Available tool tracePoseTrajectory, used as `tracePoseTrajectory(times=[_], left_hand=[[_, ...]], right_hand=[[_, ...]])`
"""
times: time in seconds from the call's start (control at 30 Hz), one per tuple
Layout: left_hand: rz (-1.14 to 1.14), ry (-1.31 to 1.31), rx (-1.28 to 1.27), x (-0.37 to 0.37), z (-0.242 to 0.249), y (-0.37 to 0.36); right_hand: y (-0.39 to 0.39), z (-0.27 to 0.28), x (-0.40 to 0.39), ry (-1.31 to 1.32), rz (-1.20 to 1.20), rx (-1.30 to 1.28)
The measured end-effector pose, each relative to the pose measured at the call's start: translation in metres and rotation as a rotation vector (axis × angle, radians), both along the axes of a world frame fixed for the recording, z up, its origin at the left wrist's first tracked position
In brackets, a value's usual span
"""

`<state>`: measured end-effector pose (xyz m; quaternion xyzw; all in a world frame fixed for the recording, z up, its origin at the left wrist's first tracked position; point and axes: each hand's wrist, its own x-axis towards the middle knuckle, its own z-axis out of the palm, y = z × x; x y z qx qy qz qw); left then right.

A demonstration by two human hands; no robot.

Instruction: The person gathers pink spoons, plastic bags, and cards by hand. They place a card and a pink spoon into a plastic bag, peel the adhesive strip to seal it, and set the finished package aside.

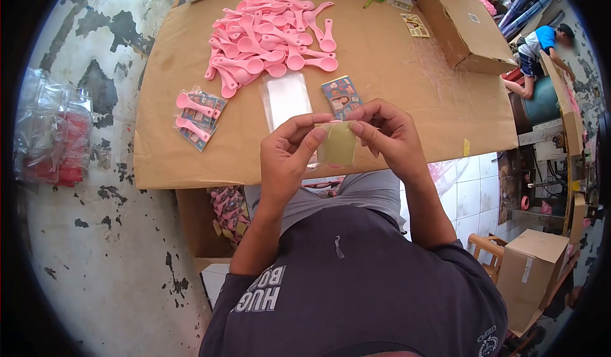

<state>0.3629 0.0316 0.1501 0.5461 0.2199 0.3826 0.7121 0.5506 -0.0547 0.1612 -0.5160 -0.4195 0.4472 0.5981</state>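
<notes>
Both hands pinch a small clear plastic bag with a yellow-green card inside it, held over the table's near edge. My left hand grips the bag's left upper corner between thumb and fingers. At the opposite corner my right hand is closed on it the same way. A bit of pink shows at the bag's top between the fingers; what it is, I cannot make out. Just beyond my hands lie a stack of clear plastic bags and a stack of printed cards. Farther back is a heap of pink measuring spoons.
Packed spoons with cards lie on the left of the paper-covered table. A cardboard box stands at the back right. Below the table's left side, an open carton holds pink packets. Another person sits at the far right.
</notes>
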Motion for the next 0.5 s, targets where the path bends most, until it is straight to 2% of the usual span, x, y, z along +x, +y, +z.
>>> tracePoseTrajectory(times=[0.17, 0.33, 0.5], left_hand=[[0.032, 0.034, 0.004, -0.001, 0.001, -0.001], [0.05, -0.068, 0.039, -0.006, 0.002, -0.004], [0.056, -0.057, 0.153, -0.017, -0.01, 0.002]], right_hand=[[-0.001, 0.001, -0.002, 0.071, -0.02, 0.062], [-0.002, -0.004, -0.004, 0.152, 0.014, 0.081], [0.0, -0.003, -0.005, 0.101, 0.037, 0.106]])
